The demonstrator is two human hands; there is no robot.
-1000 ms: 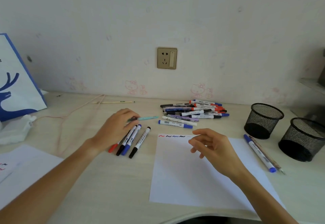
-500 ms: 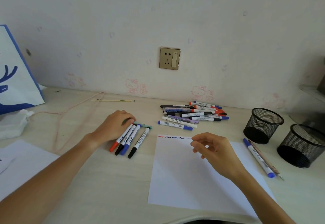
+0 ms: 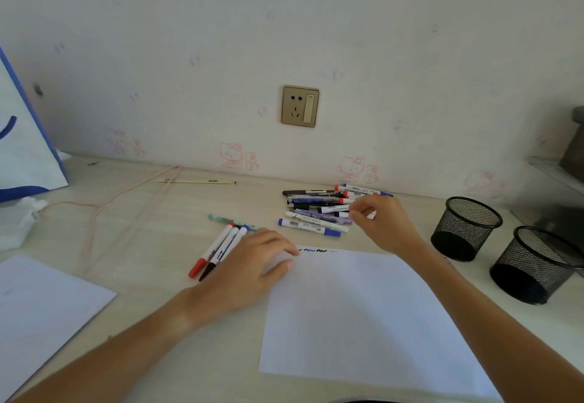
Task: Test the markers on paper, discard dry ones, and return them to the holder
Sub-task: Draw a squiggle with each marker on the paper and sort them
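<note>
Right hand [image 3: 384,224] pinches into marker pile [image 3: 319,210] at 12 o'clock of paper [image 3: 363,314], grasp unclear; left hand [image 3: 249,268] flat, steadying sheet: lift one marker cleanly, avoid scattering neighbours.

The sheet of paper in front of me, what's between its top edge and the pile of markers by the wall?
In the head view, a single blue-capped marker lies crosswise between the paper and the marker pile; otherwise bare desk.
</note>
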